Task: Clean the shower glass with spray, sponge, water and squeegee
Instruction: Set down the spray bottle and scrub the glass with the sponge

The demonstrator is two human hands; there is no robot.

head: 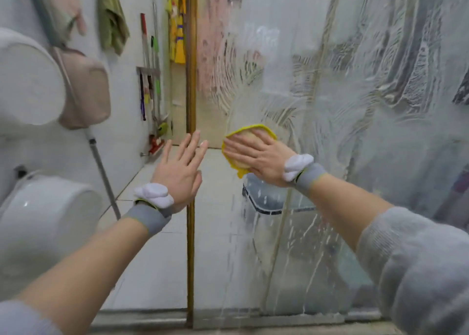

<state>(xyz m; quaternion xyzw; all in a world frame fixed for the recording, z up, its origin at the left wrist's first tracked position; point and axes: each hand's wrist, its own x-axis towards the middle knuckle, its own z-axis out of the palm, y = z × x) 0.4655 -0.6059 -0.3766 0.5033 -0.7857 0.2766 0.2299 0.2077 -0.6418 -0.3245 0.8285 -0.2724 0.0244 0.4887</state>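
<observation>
The shower glass (pixel 355 93) fills the right half of the view, smeared with white soapy streaks and runs. My right hand (pixel 256 155) presses a yellow-edged sponge (pixel 250 131) flat against the glass at mid height, fingers straight and spread over it. My left hand (pixel 181 169) is held up with straight fingers at the brown vertical frame (pixel 190 80) on the glass's left edge; whether it touches the frame I cannot tell. No spray bottle or squeegee is in view.
A white toilet (pixel 43 207) and a white basin (pixel 25 86) stand at the left. A beige bag (pixel 86 93) and a green towel (pixel 111 22) hang on the wall. Mops and brushes (pixel 152 80) hang further back. The door track (pixel 228 317) runs along the floor.
</observation>
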